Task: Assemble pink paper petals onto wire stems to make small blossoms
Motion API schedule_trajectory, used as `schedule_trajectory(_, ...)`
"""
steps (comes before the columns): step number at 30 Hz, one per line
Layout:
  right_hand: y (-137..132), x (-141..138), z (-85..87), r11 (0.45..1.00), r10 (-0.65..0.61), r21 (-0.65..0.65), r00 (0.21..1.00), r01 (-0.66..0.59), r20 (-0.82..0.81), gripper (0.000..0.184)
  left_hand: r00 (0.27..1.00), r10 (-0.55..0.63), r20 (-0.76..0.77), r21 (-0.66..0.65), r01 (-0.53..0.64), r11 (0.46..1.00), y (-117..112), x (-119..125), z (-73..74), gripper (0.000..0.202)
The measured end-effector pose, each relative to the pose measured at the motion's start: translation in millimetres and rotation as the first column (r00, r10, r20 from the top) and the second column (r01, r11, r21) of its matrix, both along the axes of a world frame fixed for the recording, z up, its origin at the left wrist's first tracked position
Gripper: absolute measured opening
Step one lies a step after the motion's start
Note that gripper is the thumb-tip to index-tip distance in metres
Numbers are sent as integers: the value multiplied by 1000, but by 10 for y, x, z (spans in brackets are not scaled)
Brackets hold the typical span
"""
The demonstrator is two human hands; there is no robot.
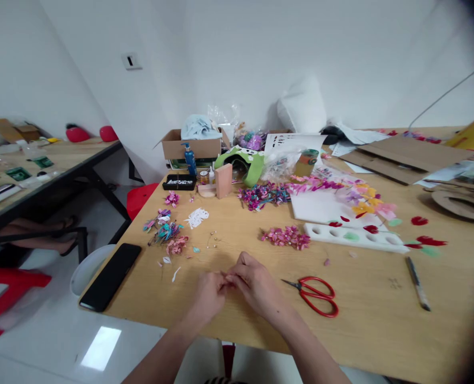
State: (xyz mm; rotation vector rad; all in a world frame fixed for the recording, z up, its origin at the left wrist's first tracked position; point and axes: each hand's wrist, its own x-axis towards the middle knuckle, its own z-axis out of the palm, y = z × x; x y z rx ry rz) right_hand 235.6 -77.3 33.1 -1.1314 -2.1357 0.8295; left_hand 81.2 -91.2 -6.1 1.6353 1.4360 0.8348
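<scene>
My left hand (pixel 211 293) and my right hand (pixel 255 282) meet over the front of the wooden table (pixel 364 325), fingertips pinched together. Whatever sits between the fingers is too small and too covered to make out. Red-handled scissors (pixel 319 295) lie to the right of my right hand, blades pointing left. Beyond the hands rests a bunch of pink artificial flowers (pixel 287 237). Tiny stems with pale tips (pixel 211 241) are scattered nearby. Over to the left are small piles of teal flowers (pixel 168 231), pink flowers (pixel 177 245) and white paper cutouts (pixel 197 217).
A black phone (pixel 111 276) lies at the left table edge, above a white bin (pixel 85 269). A white foam block with holes (pixel 356 238) holds red and green petals. A pen (pixel 418 282) lies far right. Behind stand a blue pump bottle (pixel 190 160) and a cardboard box (pixel 173 146).
</scene>
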Motion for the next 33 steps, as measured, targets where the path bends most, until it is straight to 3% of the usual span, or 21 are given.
schedule_trajectory(4, 114, 71, -102, 999, -30, -42, 999, 29, -24, 21, 983, -165, 77, -18, 167, 986, -52, 22, 45, 29)
schedule_trajectory(9, 185, 197, -185, 991, -94, -105, 994, 87, -58, 17, 961, -194, 196, -89, 214, 973, -76, -1, 332, 22)
schedule_trajectory(13, 128, 232, -171, 985, -115, -140, 990, 104, -76, 20, 922, -40, 385, -164, 111, 980, -17, -67, 393, 15)
schedule_trajectory(18, -41, 171, -156, 994, -99, -59, 994, 96, -49, 23, 876, 230, 423, -289, -110, 951, 66, -159, 201, 9)
schedule_trajectory(21, -133, 109, -118, 998, -55, 33, 998, 54, 22, 24, 888, 277, 366, -332, -153, 931, 101, -177, 128, 12)
schedule_trajectory(23, -171, 69, -76, 996, -7, 84, 998, 2, 65, 22, 927, 236, 291, -308, -143, 940, 119, -162, 112, 13)
schedule_trajectory(27, -174, 26, 0, 986, 46, 156, 992, -64, 117, 21, 997, 74, -27, -80, -75, 994, 118, -76, 109, 24)
schedule_trajectory(30, -123, 43, 18, 986, 38, 155, 992, -56, 119, 20, 966, 0, -260, 74, 20, 997, 68, 1, 110, 24)
schedule_trajectory(33, -58, 89, -6, 993, 34, 107, 997, -40, 63, 21, 927, -68, -368, 139, 127, 982, -5, 49, 99, 27)
